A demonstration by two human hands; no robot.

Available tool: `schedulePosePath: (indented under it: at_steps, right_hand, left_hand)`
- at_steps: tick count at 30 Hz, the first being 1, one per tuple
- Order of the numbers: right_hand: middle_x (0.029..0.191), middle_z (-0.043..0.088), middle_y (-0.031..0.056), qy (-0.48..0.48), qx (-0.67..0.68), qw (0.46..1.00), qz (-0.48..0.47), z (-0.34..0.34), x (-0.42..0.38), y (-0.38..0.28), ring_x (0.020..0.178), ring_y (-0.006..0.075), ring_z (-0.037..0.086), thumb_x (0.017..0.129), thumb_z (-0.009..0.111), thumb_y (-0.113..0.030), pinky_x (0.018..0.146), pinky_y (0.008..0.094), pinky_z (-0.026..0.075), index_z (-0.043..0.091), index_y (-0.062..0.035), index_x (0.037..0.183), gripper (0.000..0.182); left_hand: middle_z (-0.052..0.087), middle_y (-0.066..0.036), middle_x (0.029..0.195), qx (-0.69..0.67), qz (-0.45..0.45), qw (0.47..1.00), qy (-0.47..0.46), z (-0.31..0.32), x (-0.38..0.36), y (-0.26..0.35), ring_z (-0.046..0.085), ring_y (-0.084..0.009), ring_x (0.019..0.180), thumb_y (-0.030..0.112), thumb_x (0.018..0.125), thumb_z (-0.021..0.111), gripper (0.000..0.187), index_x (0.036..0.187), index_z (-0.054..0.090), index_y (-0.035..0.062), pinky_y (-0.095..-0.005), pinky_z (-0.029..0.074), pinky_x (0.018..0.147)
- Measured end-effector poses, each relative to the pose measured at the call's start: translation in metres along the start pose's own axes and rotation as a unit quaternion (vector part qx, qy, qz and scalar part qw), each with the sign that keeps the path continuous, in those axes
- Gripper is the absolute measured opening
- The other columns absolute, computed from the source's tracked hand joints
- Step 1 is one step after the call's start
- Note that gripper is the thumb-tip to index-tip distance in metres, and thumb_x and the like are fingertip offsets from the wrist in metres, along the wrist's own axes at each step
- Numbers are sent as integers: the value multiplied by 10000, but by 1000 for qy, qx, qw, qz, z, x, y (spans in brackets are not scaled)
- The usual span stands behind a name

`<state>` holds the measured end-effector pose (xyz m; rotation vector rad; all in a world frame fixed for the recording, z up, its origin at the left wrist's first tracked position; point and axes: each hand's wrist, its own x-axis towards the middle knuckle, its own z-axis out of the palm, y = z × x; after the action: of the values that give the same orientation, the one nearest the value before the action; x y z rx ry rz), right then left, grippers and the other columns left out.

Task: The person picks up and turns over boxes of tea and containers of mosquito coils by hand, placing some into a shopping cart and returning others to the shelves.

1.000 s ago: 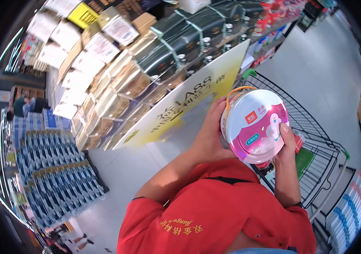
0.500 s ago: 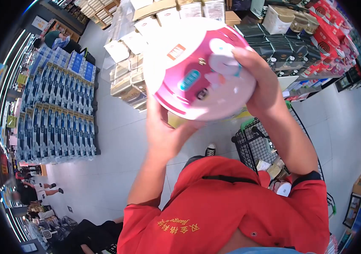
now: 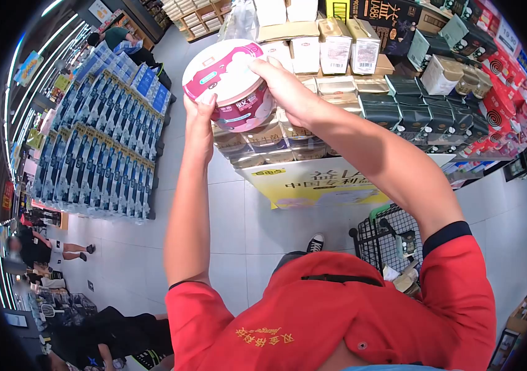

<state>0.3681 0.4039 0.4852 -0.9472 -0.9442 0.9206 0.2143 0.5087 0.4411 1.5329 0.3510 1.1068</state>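
A round tub [image 3: 245,114] with a pink-and-white printed lid is held out at arm's length, its lid tilted toward me. My left hand [image 3: 200,117] grips its left side, thumb pressed near the lid's lower edge. On the right, my right hand [image 3: 279,85] is closed around the rim, fingers partly hidden behind the tub. Just beyond and below the tub are stacked gold-and-white packs [image 3: 336,46] on a display stand with a yellow-and-white front panel [image 3: 319,179].
A shopping cart [image 3: 384,238] with several goods stands at my right. To the left rises a tall stack of blue packs [image 3: 96,161]. Dark green packs [image 3: 393,111] and red packages [image 3: 501,105] fill the right display. A person in black [image 3: 112,337] is close by at lower left; others are farther off.
Both hands have carried the tub away from me and to the left, with the arms now stretched out. Its printed side has come into view, and more of the display shows.
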Motion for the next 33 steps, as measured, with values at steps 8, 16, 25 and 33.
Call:
schedulePosePath:
  at_steps: [8, 16, 25, 33]
  right_hand:
    - [1380, 513, 116, -50, 16, 994, 97, -28, 24, 43, 1250, 200, 501, 1031, 396, -419, 1056, 360, 393, 413, -43, 1405, 531]
    - [1401, 475, 128, -106, 29, 994, 20, -33, 25, 56, 1267, 198, 485, 1001, 523, -258, 1063, 352, 410, 294, -27, 1465, 567]
    - [1403, 461, 167, -3, -184, 983, -14, -24, 16, 75, 1293, 246, 467, 856, 695, -457, 1060, 369, 407, 269, -28, 1473, 864]
    - [1176, 643, 68, 53, 375, 925, 29, -41, -58, 40, 1063, 220, 641, 946, 524, -345, 939, 369, 501, 496, -81, 1337, 473]
  left_hand:
    - [428, -120, 1430, -5, -29, 999, 42, 1, 4, -40, 427, -211, 1306, 321, 969, 555, 619, 1456, 308, 28, -352, 320, 1093]
    - [421, -209, 1412, 66, 5, 988, 140, 9, 23, -31, 480, -247, 1244, 201, 934, 545, 633, 1468, 289, -22, -358, 378, 1055]
    - [274, -177, 1546, -8, 35, 999, 16, -5, 4, -9, 315, -267, 1413, 218, 959, 504, 739, 1547, 102, 23, -394, 236, 1160]
    - [469, -254, 1432, 369, 379, 832, -167, 32, 0, 54, 415, -409, 1359, 387, 769, 757, 767, 1382, 505, 3, -493, 250, 1138]
